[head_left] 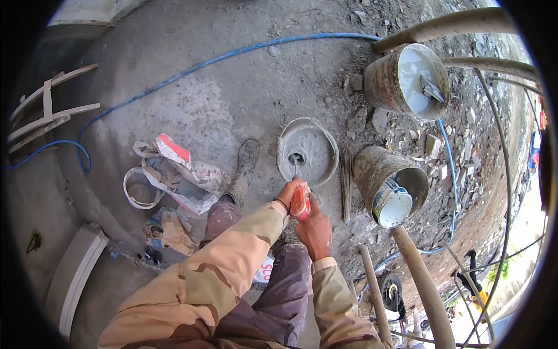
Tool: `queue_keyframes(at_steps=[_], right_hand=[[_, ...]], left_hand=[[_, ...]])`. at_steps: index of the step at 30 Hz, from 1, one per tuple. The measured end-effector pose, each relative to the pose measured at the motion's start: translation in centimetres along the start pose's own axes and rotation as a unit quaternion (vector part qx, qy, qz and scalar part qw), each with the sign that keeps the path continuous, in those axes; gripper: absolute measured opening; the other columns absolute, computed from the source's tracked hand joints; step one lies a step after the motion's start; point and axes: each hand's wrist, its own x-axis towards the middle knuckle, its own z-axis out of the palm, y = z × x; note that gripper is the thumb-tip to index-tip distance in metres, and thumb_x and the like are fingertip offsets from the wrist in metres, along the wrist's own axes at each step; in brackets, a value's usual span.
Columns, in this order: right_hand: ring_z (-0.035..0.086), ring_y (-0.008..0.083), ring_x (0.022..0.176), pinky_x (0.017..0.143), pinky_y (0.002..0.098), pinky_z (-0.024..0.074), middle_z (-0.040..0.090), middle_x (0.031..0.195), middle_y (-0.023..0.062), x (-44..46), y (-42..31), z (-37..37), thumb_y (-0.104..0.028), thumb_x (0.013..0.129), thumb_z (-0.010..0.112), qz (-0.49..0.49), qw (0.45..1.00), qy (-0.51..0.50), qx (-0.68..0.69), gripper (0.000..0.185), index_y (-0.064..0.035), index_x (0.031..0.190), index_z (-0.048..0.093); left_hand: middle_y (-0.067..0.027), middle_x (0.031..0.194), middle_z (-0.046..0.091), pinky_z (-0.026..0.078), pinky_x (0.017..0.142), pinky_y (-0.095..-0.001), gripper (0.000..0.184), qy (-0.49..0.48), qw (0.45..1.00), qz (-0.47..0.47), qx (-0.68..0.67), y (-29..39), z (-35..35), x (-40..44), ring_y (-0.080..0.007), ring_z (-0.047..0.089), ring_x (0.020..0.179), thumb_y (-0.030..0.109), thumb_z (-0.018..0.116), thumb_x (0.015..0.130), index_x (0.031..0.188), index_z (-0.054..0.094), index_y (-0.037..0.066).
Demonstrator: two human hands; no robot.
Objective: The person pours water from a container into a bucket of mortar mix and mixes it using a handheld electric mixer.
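Note:
My left hand (288,193) is wrapped round the front of a red power tool (300,202). Around the tool's rear is my right hand (315,232), its fingers closed on it. From the tool a thin metal shaft (295,168) runs down into a round bucket (335,152) of wet grey mix (311,145). The mix shows swirl marks, with a dark hollow around the shaft. The end of the shaft is hidden in the mix.
Right of the bucket lie a bundle of thin rods (346,183), a tilted bucket (372,166) and a bucket of grey water (381,84). Wooden poles (427,285) stand right. A blue hose (232,57) crosses the floor. Torn bags (189,171) and a white bucket (127,189) lie left.

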Motion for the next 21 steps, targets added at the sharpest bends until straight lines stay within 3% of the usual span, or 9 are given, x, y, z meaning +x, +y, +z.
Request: queue_keyframes(at_steps=[4, 9, 21], right_hand=[[0.071, 0.0471, 0.09, 0.08, 0.0542, 0.0565, 0.074, 0.094, 0.0267, 1.4, -0.1, -0.6, -0.011, 0.079, 0.068, -0.019, 0.999, 0.029, 0.011, 0.075, -0.0174, 0.152, 0.049], [0.071, 0.0464, 0.091, 0.08, 0.053, 0.057, 0.074, 0.096, 0.0265, 2.3, -0.9, -2.8, -0.01, 0.08, 0.067, 0.003, 0.999, 0.034, -0.009, 0.072, -0.0187, 0.149, 0.052], [0.071, 0.0459, 0.094, 0.082, 0.0524, 0.0567, 0.074, 0.104, 0.0236, 1.9, 3.2, -3.7, -0.01, 0.08, 0.068, 0.01, 0.997, 0.067, -0.025, 0.072, -0.0205, 0.149, 0.052]], left_hand=[[-0.0069, 0.077, 0.065, 0.052, 0.064, -0.0382, 0.026, 0.039, 0.999, -0.001, 0.011, 1.7, 3.1, -0.4, -0.0233, 0.062, 0.065, 0.035, 0.064, 0.089, 0.083, 0.063, 0.01], [-0.0076, 0.077, 0.065, 0.054, 0.066, -0.0389, 0.026, 0.004, 1.0, -0.001, -0.012, 2.5, 4.7, 0.9, -0.0241, 0.063, 0.066, 0.033, 0.063, 0.09, 0.084, 0.063, 0.008], [-0.0114, 0.077, 0.068, 0.056, 0.063, -0.0401, 0.032, -0.034, 0.999, -0.039, -0.001, -1.8, 5.3, 4.3, -0.0259, 0.065, 0.064, 0.036, 0.059, 0.091, 0.083, 0.065, 0.005]])
